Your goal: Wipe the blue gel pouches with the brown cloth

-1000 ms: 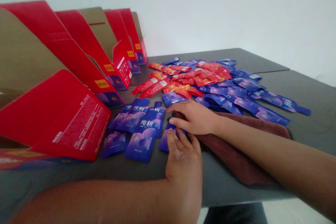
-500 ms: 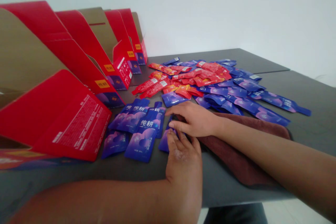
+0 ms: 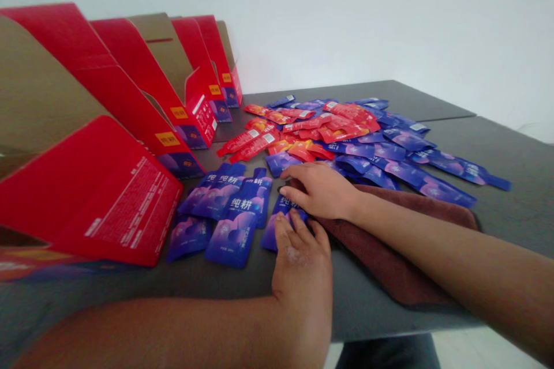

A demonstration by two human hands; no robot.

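My left hand [image 3: 298, 259] lies at the near edge of the table, its thumb and fingers pressed on a blue foil sachet [image 3: 283, 206] printed with "纯耕". My right hand [image 3: 318, 190] rests flat just above it, on a folded brown towel [image 3: 389, 265], its fingertips close to the top of that sachet. Holding nothing, it sits beside several more blue sachets [image 3: 236, 230] laid out to the left. Beyond both hands spreads a loose heap of red and blue sachets [image 3: 329, 132].
Several red cardboard display boxes [image 3: 186, 109] with tan insides stand in a row along the left, and a large red box panel [image 3: 99, 196] leans nearest me. The dark grey table [image 3: 497, 184] ends at a white wall behind.
My right hand has slid slightly back and to the right, uncovering more of the top of the blue sachet. My left hand stays almost still on it.
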